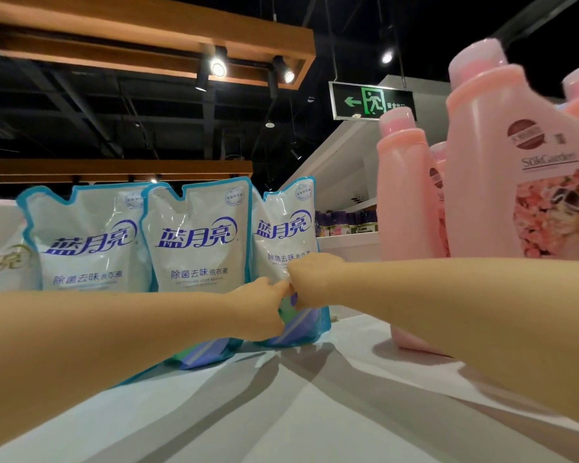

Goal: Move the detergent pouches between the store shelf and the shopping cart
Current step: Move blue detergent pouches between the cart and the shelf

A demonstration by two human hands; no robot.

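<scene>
detergent pouches (198, 242), blue-edged and white, stand upright in a row at the back of the white shelf (315, 412); the shopping cart is not in view, so the step in hand reads as taking a pouch off the shelf, judged from both arms reaching in to one pouch.

counted from the left: one gold-lettered pouch (0, 259), cut by the frame edge; then three of the blue-lettered kind, the left pouch (87, 242), the middle pouch (198, 238) just overlapping it, and the right pouch (284, 235) touching the middle one; then pink bottles (515, 168), at least four, with some hidden behind the big front one.

the left hand (264, 309) lies against the lower front of the right pouch, at the seam with the middle pouch; its thumb points across the film, and its other fingers are hidden, so i cannot tell whether they wrap the edge; the right hand (311, 279) sits just beside it, fingers curled tight and seemingly pinching the front of the same pouch.

the next move likely calls for a firm two-handed hold low on the soft body, then a lift straight up and toward the person; care is needed not to drag the middle pouch over, nor to knock the pink bottles close on the right.
</scene>
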